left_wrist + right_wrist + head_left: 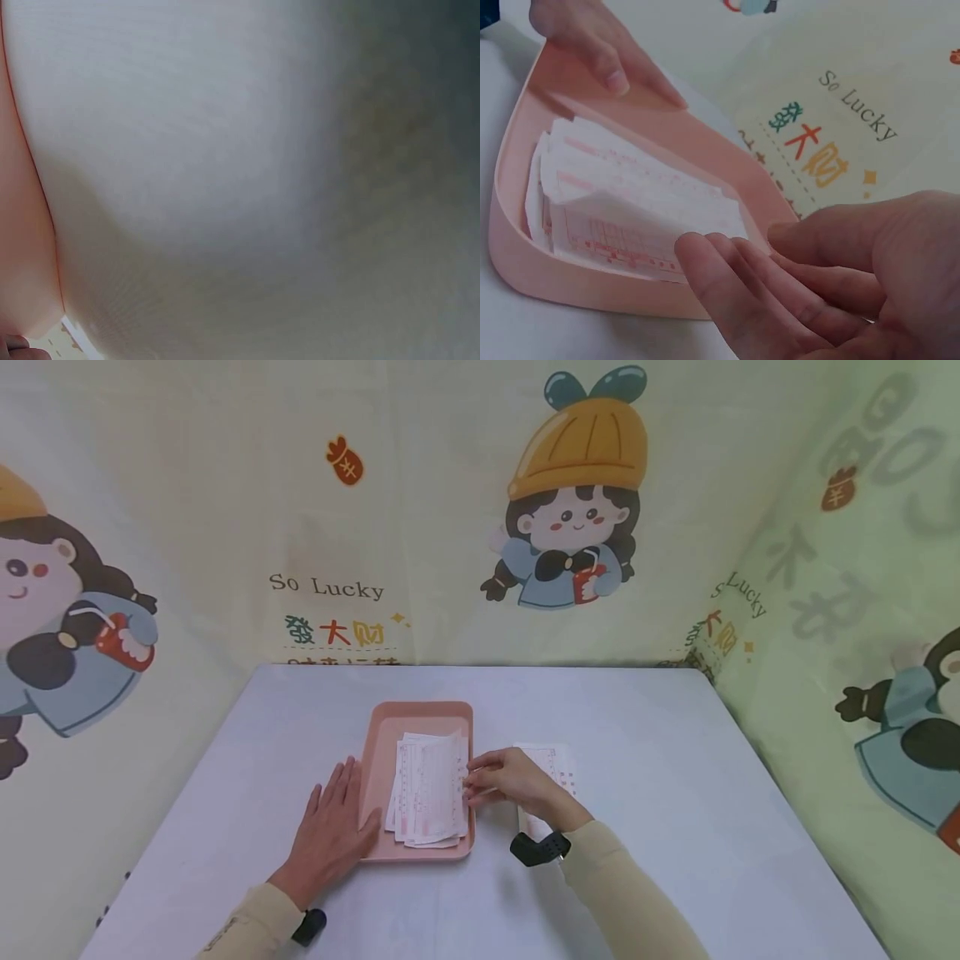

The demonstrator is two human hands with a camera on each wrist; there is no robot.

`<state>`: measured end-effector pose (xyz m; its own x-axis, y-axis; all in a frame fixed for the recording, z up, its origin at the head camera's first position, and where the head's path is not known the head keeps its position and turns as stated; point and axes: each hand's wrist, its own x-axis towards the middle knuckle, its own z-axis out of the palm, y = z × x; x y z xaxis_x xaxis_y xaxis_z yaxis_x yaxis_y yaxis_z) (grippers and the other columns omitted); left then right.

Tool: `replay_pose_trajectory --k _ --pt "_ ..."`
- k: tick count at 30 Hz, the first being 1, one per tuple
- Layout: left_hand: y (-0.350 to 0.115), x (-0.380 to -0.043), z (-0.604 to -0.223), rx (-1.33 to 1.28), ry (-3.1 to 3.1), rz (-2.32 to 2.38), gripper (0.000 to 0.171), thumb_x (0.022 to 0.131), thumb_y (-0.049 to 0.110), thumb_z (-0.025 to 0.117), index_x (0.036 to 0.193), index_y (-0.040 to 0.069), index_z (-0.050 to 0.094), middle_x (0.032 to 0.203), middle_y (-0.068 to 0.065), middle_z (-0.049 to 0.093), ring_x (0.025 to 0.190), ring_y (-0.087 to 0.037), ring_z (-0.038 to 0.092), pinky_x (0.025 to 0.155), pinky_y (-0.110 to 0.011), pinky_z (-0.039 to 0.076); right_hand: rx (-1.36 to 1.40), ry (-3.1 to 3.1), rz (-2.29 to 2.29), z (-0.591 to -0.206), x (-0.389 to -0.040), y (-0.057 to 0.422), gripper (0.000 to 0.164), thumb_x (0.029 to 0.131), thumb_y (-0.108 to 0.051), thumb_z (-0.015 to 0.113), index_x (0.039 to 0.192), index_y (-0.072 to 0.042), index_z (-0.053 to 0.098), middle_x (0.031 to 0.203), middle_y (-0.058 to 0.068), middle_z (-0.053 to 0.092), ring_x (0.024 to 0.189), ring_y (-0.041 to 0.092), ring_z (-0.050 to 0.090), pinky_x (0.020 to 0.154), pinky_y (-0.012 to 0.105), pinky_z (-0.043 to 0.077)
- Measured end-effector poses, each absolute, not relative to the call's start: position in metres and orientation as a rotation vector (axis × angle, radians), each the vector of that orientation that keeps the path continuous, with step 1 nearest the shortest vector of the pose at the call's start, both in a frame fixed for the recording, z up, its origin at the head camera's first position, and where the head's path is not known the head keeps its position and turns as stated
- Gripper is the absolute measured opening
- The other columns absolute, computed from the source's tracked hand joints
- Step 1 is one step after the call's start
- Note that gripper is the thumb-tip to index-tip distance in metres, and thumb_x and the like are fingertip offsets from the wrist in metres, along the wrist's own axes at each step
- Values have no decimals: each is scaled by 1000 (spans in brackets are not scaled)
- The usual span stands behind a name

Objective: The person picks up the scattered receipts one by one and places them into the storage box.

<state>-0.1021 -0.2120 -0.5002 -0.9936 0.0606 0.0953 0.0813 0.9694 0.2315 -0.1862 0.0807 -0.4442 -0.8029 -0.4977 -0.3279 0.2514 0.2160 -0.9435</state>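
1. While the left hand [335,817] lies flat-fingered along the left rim of the tray [423,718], seemingly steadying it, slips [431,789] lie piled inside;
2. the right hand [517,779], loosely curved and empty, hangs at the right rim, apparently placed to reach them;
3. other slips [555,765] lie right of the tray, conveniently near.

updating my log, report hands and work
Left hand touches pink rectangular tray, left rim. Right hand empty, right rim. White printed paper slips stacked inside. Nothing visibly blocking.

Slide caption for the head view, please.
Left hand at the left edge of a pink tray of paper slips, right hand by its right edge, more paper beside it.
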Motion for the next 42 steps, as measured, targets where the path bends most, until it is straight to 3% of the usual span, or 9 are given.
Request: replay_pose_trajectory --k 5,15,30,42 --pt "-211 -102 -499 -102 -3033 -345 82 97 41 49 156 -4 15 164 -21 18 152 -40 17 120 -64 17 -261 1914 -1602 -444 -184 85 38 96 -9 61 128 10 57 107 26 71 81 24 74 84 38 61" --pt "-211 -101 -499 -98 -3036 -334 82 97 42 49 156 -4 15 164 -22 18 152 -41 17 120 -64 18 -264 1948 -1595 -442 -184 100 37 96 -13 61 127 8 57 105 18 70 87 26 72 85 39 61" --pt "-211 -100 -498 -88 -3044 -323 82 97 43 48 156 -5 15 164 -23 19 152 -41 17 120 -64 18 -224 1954 -1646 -444 -187 130 37 97 -10 58 128 11 54 113 28 64 94 24 69 85 40 61" --pt "-209 -100 -497 -89 -3053 -318 82 98 42 47 156 -4 15 164 -22 18 152 -41 16 120 -64 18 -163 1963 -1666 -448 -186 152 38 98 -11 57 127 12 53 111 25 65 92 23 68 86 41 60"
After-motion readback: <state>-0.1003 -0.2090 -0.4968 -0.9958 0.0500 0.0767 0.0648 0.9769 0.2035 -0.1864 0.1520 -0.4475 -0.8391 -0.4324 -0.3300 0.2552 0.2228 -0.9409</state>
